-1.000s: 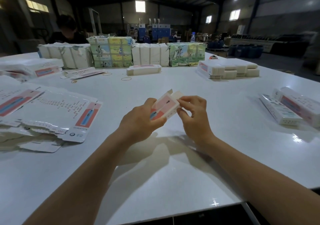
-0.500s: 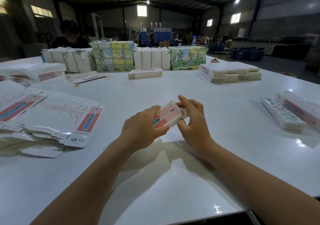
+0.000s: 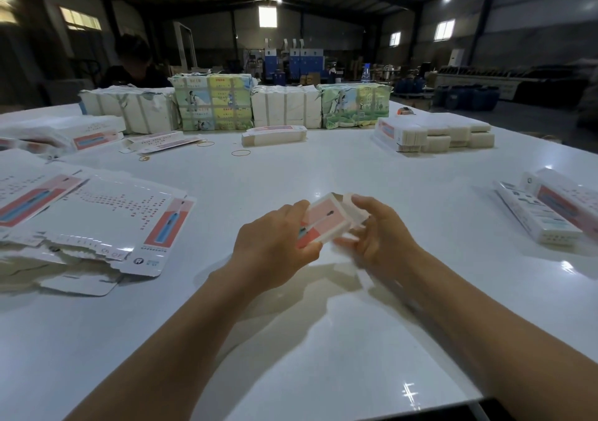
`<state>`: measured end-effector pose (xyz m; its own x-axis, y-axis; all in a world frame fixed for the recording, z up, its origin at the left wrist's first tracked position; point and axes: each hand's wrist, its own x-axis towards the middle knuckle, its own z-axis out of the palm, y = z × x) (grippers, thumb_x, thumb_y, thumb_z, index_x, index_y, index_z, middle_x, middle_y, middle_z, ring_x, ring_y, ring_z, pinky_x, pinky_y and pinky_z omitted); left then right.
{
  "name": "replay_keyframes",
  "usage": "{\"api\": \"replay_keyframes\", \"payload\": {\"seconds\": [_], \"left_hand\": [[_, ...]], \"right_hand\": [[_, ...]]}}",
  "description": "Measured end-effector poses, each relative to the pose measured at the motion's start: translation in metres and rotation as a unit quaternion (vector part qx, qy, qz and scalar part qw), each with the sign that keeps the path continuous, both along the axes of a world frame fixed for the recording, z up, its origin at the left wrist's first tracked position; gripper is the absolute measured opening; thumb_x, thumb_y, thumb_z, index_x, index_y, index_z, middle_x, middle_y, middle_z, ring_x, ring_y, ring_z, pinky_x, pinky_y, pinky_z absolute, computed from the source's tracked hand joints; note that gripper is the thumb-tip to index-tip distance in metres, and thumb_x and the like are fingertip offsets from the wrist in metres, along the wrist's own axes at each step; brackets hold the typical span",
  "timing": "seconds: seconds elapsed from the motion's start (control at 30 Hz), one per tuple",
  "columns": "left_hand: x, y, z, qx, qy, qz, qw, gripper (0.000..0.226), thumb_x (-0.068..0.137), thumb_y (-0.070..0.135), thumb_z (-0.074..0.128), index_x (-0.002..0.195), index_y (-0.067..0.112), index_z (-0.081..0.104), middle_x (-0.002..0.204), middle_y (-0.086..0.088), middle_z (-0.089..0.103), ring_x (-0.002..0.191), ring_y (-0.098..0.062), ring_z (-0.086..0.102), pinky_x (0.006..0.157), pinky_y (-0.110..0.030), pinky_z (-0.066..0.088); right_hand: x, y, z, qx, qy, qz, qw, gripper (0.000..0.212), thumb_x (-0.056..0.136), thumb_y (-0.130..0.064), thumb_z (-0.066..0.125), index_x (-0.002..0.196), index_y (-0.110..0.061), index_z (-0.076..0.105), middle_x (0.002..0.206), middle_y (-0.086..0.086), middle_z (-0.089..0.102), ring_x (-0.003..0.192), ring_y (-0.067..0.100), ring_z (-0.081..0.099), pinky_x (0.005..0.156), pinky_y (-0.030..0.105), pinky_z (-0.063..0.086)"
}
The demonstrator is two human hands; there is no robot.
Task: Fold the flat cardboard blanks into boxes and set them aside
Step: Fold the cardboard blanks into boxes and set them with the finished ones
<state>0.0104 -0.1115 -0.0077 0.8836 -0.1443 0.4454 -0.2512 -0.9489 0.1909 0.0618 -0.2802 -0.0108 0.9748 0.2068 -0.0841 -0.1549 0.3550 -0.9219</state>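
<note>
My left hand (image 3: 275, 246) clamps the small pink-and-white cardboard box (image 3: 325, 221) steady above the tabletop's near edge, so my right hand (image 3: 377, 236), curled on its end, can tuck the flap.

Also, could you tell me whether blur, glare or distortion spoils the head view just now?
Head view: the right hand and its forearm are smeared by motion blur; the left hand and the box read sharper. Ceiling lights throw star-shaped glare on the glossy table. The wide lens bows the table's far edge, and the hall behind is dim.
</note>
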Motion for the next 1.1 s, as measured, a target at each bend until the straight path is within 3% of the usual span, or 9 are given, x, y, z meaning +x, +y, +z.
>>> {"api": "replay_keyframes", "payload": {"seconds": [0.13,0.27,0.3,0.33,0.43,0.47,0.6,0.8,1.1], "left_hand": [[0.003,-0.002,-0.005,0.012,0.010,-0.005,1.000,0.055,0.088,0.048,0.048,0.134,0.024,0.032,0.116,0.004,0.053,0.090,-0.017,0.051,0.074,-0.034,0.051],[0.003,-0.007,-0.014,0.087,-0.011,0.020,0.996,0.072,0.083,0.058,0.027,0.145,0.022,0.019,0.122,0.002,0.049,0.101,-0.019,0.049,0.067,-0.029,0.036],[0.004,-0.008,-0.015,0.097,-0.018,0.027,0.995,0.073,0.083,0.061,0.025,0.145,0.022,0.019,0.122,0.002,0.049,0.102,-0.019,0.050,0.066,-0.029,0.034],[0.004,-0.008,-0.016,0.100,-0.026,0.032,0.994,0.073,0.085,0.063,0.027,0.145,0.022,0.019,0.122,0.003,0.049,0.102,-0.018,0.051,0.065,-0.028,0.033],[0.005,-0.005,-0.013,0.101,-0.046,0.042,0.993,0.070,0.087,0.067,0.031,0.142,0.024,0.022,0.120,0.005,0.050,0.100,-0.017,0.052,0.063,-0.028,0.033],[0.005,-0.003,-0.011,0.101,-0.054,0.045,0.992,0.069,0.088,0.066,0.032,0.141,0.024,0.023,0.119,0.005,0.051,0.098,-0.017,0.052,0.062,-0.028,0.034],[0.002,0.000,-0.010,0.110,-0.086,0.045,0.989,0.067,0.087,0.066,0.035,0.139,0.024,0.027,0.114,0.006,0.053,0.095,-0.017,0.054,0.059,-0.028,0.034],[-0.003,0.000,-0.006,0.131,-0.127,0.043,0.982,0.069,0.086,0.064,0.040,0.139,0.021,0.034,0.111,0.002,0.057,0.090,-0.019,0.055,0.058,-0.028,0.034],[-0.011,-0.002,0.002,0.210,-0.155,0.021,0.965,0.065,0.071,0.051,0.075,0.117,0.007,0.063,0.083,-0.007,0.067,0.063,-0.024,0.060,0.044,-0.028,0.038]], "right_hand": [[-0.009,0.006,-0.008,-0.147,-0.184,-0.031,0.972,0.014,0.092,-0.013,0.055,0.097,-0.005,0.065,0.090,0.015,0.070,0.080,0.026,0.070,0.065,0.033,0.059],[-0.010,0.013,-0.021,-0.454,-0.426,-0.111,0.775,0.023,0.101,-0.014,0.040,0.107,-0.005,0.059,0.084,0.006,0.063,0.075,0.025,0.060,0.070,0.032,0.048],[-0.010,0.014,-0.022,-0.469,-0.432,-0.111,0.762,0.026,0.101,-0.017,0.039,0.114,-0.006,0.059,0.086,0.003,0.062,0.077,0.023,0.059,0.071,0.028,0.044],[-0.011,0.014,-0.021,-0.453,-0.418,-0.108,0.780,0.029,0.101,-0.021,0.040,0.117,-0.007,0.060,0.088,0.002,0.064,0.079,0.022,0.060,0.072,0.026,0.043],[-0.014,0.015,-0.010,-0.198,-0.226,-0.052,0.952,0.034,0.099,-0.031,0.049,0.090,-0.008,0.073,0.081,0.010,0.072,0.078,0.027,0.069,0.070,0.033,0.056],[-0.014,0.013,-0.006,-0.128,-0.169,-0.022,0.977,0.031,0.097,-0.028,0.052,0.085,-0.010,0.074,0.081,0.009,0.072,0.078,0.025,0.070,0.067,0.032,0.058],[-0.011,0.007,0.000,-0.057,-0.124,0.051,0.989,0.023,0.095,-0.008,0.052,0.089,-0.012,0.074,0.091,0.014,0.073,0.084,0.025,0.070,0.072,0.031,0.059],[-0.010,0.004,0.001,-0.019,-0.114,0.044,0.992,0.022,0.095,-0.008,0.052,0.094,-0.006,0.074,0.095,0.019,0.073,0.087,0.030,0.071,0.070,0.031,0.058],[-0.014,0.004,-0.002,-0.075,-0.115,0.018,0.990,0.025,0.086,-0.004,0.058,0.077,-0.013,0.079,0.089,0.012,0.074,0.090,0.027,0.071,0.081,0.039,0.058]]}}
